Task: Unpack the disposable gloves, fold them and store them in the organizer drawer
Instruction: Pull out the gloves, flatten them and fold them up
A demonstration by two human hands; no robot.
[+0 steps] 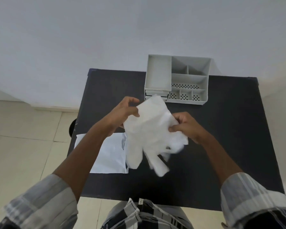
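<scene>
A bunch of thin, translucent white disposable gloves (149, 134) hangs above the black table (221, 146), finger parts dangling toward me. My left hand (124, 111) pinches the bunch at its upper left edge. My right hand (185, 124) pinches its right side. A flat white wrapper (109, 154) lies on the table under my left forearm. The grey organizer (177, 80) stands at the table's far edge, its small drawers at the lower left partly hidden behind the gloves.
The organizer has an open tray on its left and several compartments on its right, some with perforated floors. A pale wall rises behind the table. Tiled floor lies to the left, and a dark round object (72, 128) peeks out at the table's left edge.
</scene>
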